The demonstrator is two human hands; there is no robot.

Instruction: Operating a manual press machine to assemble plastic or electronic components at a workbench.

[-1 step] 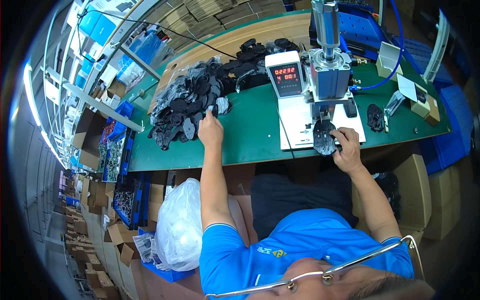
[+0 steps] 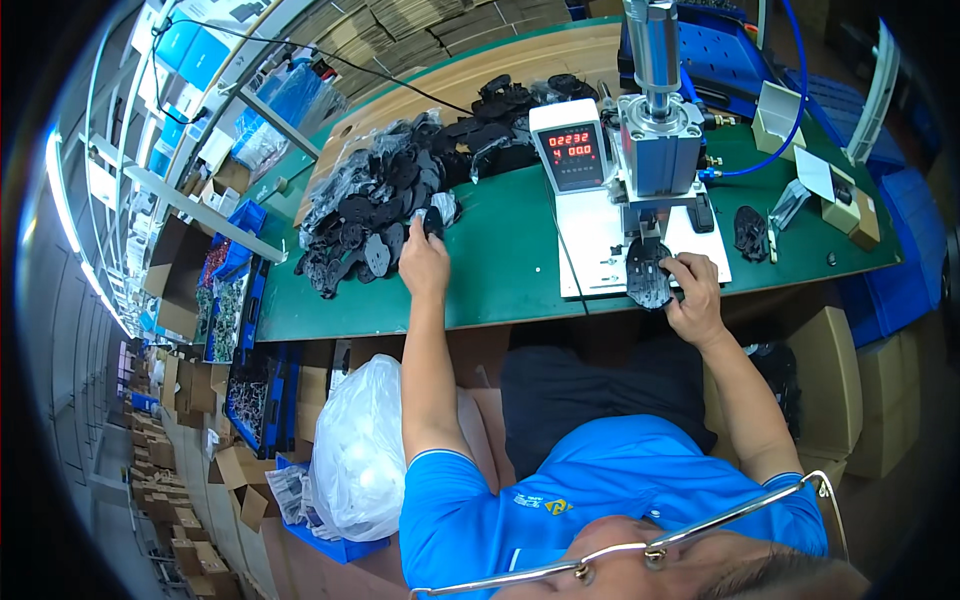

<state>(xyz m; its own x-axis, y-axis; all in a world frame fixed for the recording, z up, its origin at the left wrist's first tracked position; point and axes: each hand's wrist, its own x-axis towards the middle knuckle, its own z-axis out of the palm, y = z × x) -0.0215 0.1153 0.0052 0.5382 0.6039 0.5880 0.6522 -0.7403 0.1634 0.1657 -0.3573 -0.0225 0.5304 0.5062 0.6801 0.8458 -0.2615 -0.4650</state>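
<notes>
Currently left hand (image 2: pixel 424 262) stretched to the pile of black parts (image 2: pixel 385 205), fingers pinching one; right hand (image 2: pixel 690 293) clamped on flat black part (image 2: pixel 648 272) under the press (image 2: pixel 655 130).

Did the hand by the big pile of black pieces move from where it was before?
No. The left hand sits at the same edge of the pile of black pieces on the green table in both pictures.

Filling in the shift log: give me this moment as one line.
left hand: on heap of flat black plastic parts | right hand: holding flat black plastic part on white press base | green table
</notes>
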